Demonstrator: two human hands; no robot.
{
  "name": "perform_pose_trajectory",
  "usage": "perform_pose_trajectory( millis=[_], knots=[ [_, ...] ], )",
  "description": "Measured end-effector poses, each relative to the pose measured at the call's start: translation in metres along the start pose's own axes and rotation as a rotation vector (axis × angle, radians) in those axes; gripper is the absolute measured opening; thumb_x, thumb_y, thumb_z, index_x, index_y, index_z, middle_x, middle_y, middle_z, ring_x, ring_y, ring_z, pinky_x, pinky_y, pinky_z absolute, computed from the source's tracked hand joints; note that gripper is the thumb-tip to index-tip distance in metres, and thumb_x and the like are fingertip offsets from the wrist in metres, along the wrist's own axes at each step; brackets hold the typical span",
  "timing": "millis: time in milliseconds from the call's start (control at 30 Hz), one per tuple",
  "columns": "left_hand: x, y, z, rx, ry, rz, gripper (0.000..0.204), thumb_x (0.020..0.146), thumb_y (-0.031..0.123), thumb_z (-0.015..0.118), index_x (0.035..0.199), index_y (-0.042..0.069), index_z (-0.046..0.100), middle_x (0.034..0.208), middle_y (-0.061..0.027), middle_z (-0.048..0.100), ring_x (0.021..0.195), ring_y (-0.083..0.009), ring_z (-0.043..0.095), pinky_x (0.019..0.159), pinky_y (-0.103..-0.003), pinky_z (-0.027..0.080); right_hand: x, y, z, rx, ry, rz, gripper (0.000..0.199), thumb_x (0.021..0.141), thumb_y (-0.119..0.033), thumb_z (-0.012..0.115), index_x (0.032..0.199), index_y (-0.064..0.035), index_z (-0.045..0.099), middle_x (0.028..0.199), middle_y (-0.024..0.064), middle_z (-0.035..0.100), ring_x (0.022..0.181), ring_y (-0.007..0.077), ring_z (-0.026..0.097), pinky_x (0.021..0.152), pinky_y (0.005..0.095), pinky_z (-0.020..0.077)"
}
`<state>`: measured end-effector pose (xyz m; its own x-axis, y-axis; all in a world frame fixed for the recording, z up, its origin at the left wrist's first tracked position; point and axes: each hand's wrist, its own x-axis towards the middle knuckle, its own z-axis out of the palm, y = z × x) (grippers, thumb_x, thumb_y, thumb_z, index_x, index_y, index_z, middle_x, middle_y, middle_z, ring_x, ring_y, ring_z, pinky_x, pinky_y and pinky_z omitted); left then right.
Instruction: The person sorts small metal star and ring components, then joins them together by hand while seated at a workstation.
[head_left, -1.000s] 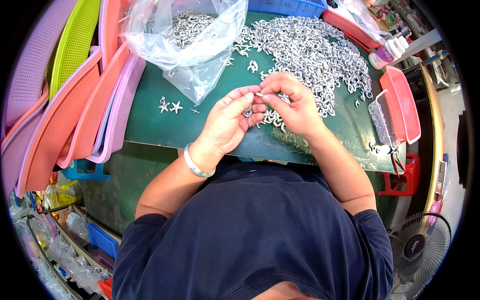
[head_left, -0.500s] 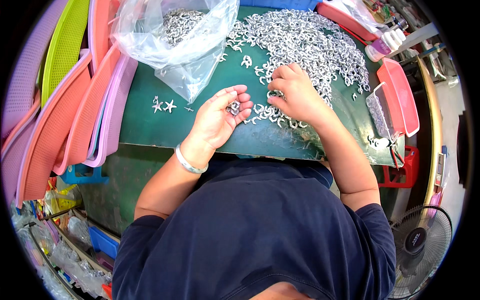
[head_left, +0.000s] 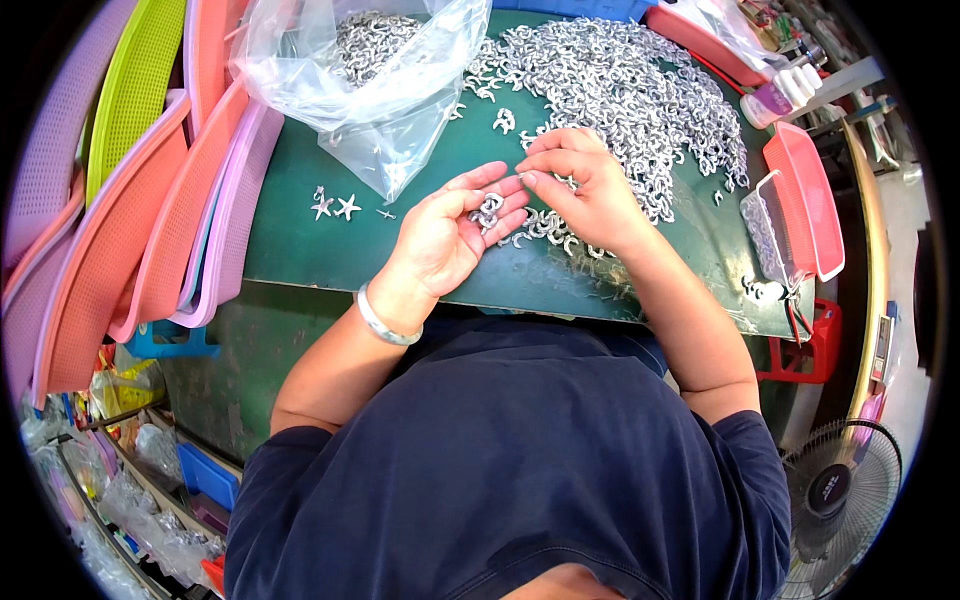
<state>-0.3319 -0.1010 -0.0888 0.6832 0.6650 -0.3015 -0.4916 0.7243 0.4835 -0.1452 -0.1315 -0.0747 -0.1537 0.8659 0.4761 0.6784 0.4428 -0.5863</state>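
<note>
My left hand (head_left: 447,232) is palm up with its fingers a little curled, cradling a few small silver C-shaped metal pieces (head_left: 487,211). Close beside its fingertips, my right hand (head_left: 590,195) has thumb and forefinger pinched together. Whatever is in that pinch is too small to make out. Under and beyond the right hand, a big heap of the same curved silver pieces (head_left: 640,110) spreads over the green tabletop (head_left: 300,245). A single clump of pieces (head_left: 504,121) lies apart, left of the heap.
A clear plastic bag (head_left: 385,135) with more pieces stands at the far left. Star-shaped metal pieces (head_left: 347,207) lie near it. Stacked plastic baskets (head_left: 140,220) crowd the left side. At right are a pink basket (head_left: 805,200), a white bottle (head_left: 770,103) and a fan (head_left: 835,490).
My right hand has come off the heap and moved left to my left hand's fingertips. The left hand has opened out, showing more of the pieces in its palm.
</note>
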Motion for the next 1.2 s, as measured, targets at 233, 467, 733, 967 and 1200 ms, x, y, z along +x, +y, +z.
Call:
perform_pose_trajectory(
  millis=[233, 467, 733, 967, 1200],
  knots=[
    [0.002, -0.001, -0.006, -0.120, -0.155, 0.006, 0.037, 0.088, 0.005, 0.037, 0.124, -0.006, 0.037, 0.112, -0.0193, 0.053, 0.102, -0.0282, 0.056, 0.093, -0.040, 0.045, 0.004, -0.014, 0.002, -0.040, 0.051, -0.126, 0.012, 0.072, -0.009, 0.066, 0.084, -0.0082, 0.068, 0.090, 0.0069, 0.058, 0.086, 0.0248, 0.050, 0.076, 0.0341, 0.0418],
    [-0.004, -0.002, 0.002, -0.022, -0.070, 0.027, 0.031, 0.089, 0.007, 0.044, 0.118, -0.005, 0.045, 0.106, -0.0154, 0.055, 0.095, -0.0222, 0.058, 0.089, -0.034, 0.048, -0.002, -0.011, 0.006, 0.119, 0.062, 0.039, 0.012, 0.073, -0.007, 0.065, 0.085, -0.0070, 0.067, 0.089, 0.0067, 0.059, 0.086, 0.0241, 0.053, 0.078, 0.0332, 0.0419],
    [-0.001, -0.005, -0.007, 0.003, -0.046, 0.071, 0.020, 0.087, 0.006, 0.052, 0.104, -0.003, 0.054, 0.092, -0.0103, 0.058, 0.087, -0.0194, 0.058, 0.080, -0.029, 0.050, -0.005, -0.017, 0.007, 0.140, 0.015, 0.009, 0.015, 0.075, -0.007, 0.062, 0.089, -0.0052, 0.065, 0.091, 0.0090, 0.060, 0.090, 0.0259, 0.054, 0.078, 0.0345, 0.0427],
    [-0.011, 0.003, -0.016, -0.061, 0.055, 0.054, 0.020, 0.084, 0.006, 0.052, 0.102, -0.003, 0.054, 0.087, -0.0099, 0.057, 0.080, -0.0189, 0.058, 0.074, -0.029, 0.051, -0.016, -0.006, -0.011, -0.269, -0.204, 0.036, 0.012, 0.072, -0.014, 0.065, 0.082, -0.0073, 0.066, 0.085, 0.0074, 0.058, 0.085, 0.0265, 0.051, 0.076, 0.0379, 0.0402],
    [-0.014, 0.000, -0.013, 0.102, 0.161, 0.040, 0.018, 0.084, 0.006, 0.052, 0.101, -0.002, 0.054, 0.085, -0.0079, 0.056, 0.072, -0.0162, 0.055, 0.064, -0.026, 0.048, -0.021, -0.017, 0.002, -0.415, -0.269, 0.062, 0.013, 0.070, -0.020, 0.066, 0.076, -0.0079, 0.066, 0.084, 0.0034, 0.055, 0.089, 0.0237, 0.048, 0.080, 0.0365, 0.0352]
  ],
)
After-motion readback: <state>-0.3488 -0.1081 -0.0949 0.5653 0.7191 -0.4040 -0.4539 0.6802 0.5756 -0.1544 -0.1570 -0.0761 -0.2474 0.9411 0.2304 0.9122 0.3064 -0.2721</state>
